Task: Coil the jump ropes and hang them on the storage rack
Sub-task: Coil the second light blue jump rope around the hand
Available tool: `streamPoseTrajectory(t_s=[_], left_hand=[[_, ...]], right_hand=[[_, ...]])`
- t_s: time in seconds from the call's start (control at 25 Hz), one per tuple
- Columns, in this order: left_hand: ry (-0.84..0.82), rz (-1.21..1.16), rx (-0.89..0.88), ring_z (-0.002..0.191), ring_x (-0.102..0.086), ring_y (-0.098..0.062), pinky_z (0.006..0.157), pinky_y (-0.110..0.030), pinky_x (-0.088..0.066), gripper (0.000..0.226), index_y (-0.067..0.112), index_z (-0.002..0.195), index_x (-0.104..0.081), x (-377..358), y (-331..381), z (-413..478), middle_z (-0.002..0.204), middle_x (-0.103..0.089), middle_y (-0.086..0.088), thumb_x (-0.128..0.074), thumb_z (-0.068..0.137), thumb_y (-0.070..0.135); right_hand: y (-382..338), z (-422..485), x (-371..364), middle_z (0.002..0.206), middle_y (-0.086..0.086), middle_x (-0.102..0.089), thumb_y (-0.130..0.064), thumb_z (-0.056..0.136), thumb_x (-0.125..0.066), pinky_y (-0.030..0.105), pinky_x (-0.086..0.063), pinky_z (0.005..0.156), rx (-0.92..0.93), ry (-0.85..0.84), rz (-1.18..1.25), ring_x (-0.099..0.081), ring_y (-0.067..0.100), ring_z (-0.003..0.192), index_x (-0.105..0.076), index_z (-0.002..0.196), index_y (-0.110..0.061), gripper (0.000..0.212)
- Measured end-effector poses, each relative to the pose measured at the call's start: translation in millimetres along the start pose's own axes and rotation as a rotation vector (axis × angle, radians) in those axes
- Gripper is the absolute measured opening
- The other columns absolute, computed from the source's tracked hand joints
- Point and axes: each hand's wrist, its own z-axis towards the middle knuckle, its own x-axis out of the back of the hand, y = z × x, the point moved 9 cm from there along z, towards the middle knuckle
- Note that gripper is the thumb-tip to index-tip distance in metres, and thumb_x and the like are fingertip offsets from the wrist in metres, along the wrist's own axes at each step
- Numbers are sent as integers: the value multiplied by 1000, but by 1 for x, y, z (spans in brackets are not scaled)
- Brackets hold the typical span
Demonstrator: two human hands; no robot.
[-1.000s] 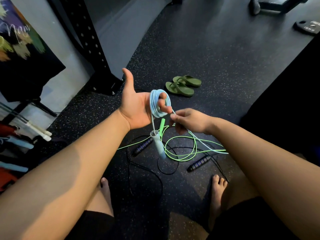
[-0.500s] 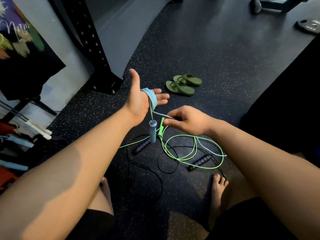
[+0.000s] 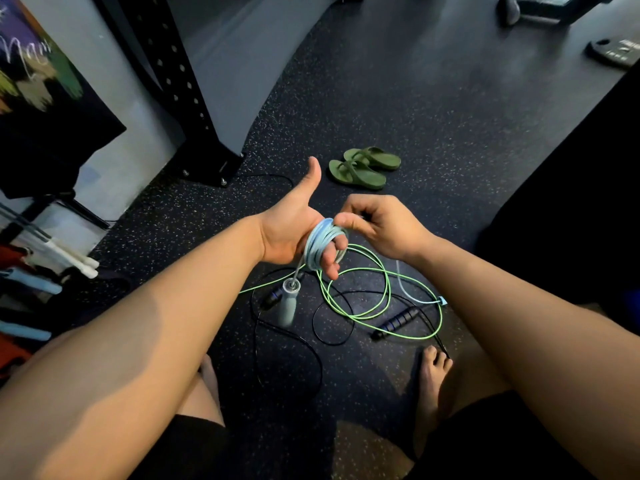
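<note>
A light blue jump rope is wound in several loops around the fingers of my left hand, thumb up. Its blue handle dangles below the hand. My right hand pinches the blue rope's free strand right beside the coil; the loose end trails down to the floor. A bright green rope lies in loose loops on the floor below. A black rope with dark ribbed handles lies tangled under it.
Green flip-flops lie on the speckled rubber floor ahead. A black perforated rack upright is bolted down at the left. More ropes and handles hang at the far left. My bare feet stand by the ropes.
My right hand rose from near the green rope up to the coil, bringing another turn of blue rope. My left hand turned, fingers curling down, and the dangling handle swung.
</note>
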Motion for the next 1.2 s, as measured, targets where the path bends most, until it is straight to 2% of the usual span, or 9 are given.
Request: streamPoseTrajectory(t_s=[0.08,0.2,0.32,0.52,0.72,0.84,1.0,1.08,1.2], left_hand=[[-71,-41,-57,59,-65,-32,88,-43,-52,120,1,77,-57,-9,8,-5,50,-56,-12,9,61,100],[-60,-136,-158,54,-62,-29,90,-43,-48,119,3,68,-57,-12,17,-12,46,-50,-7,14,61,99],[-15,-318,-294,58,-59,-27,95,-40,-46,120,5,70,-61,-2,30,-18,51,-53,-5,9,59,102],[193,-626,-547,74,-69,-29,101,-44,-53,117,0,96,-63,39,46,-30,76,-65,-9,-14,68,103],[438,-578,-633,100,-72,-34,109,-53,-48,118,-9,120,-58,61,43,-32,97,-72,-18,-15,79,94],[551,-436,-577,117,-68,-34,112,-49,-44,120,-9,134,-49,70,39,-29,115,-73,-23,-3,82,89],[682,-35,-352,110,-72,-25,114,-43,-36,116,-1,132,-53,77,24,-14,112,-76,-18,8,83,85],[596,108,-198,110,-72,-25,119,-45,-34,124,-2,125,-60,71,10,-2,109,-77,-18,9,78,89],[375,237,-38,109,-71,-36,111,-41,-41,139,-9,113,-69,48,-2,6,107,-74,-27,18,71,92]], right_hand=[[1,-2,-8,64,-1,-44,-38,102,-50,29,-36,58,-44,-46,57,-38,4,62,-55,70,-12,42],[11,-3,-22,62,0,-47,-49,104,-33,29,-38,58,-199,-131,165,-41,8,58,-56,62,-18,57],[25,-2,-30,63,9,-51,-55,103,-31,35,-42,60,-305,-156,223,-45,18,57,-58,73,-1,67],[54,-19,-54,68,2,-63,-26,104,-50,42,-52,70,-413,-405,2,-60,21,65,-60,99,-13,17],[53,-27,-60,76,3,-68,-18,105,-46,36,-53,75,-471,-517,-61,-67,22,70,-62,115,-1,25],[41,-22,-57,68,0,-67,-22,104,-49,36,-53,70,-406,-485,-46,-66,19,63,-66,105,-2,26],[15,-12,-42,59,4,-57,-26,102,-57,28,-43,53,-270,-330,86,-52,16,52,-69,87,-18,20],[5,-7,-28,58,0,-57,-29,99,-61,29,-42,53,-187,-222,22,-50,13,50,-69,80,-24,21],[0,-3,-14,74,-1,-73,-34,94,-67,37,-54,67,-115,-105,-4,-66,14,67,-74,85,-23,16]])
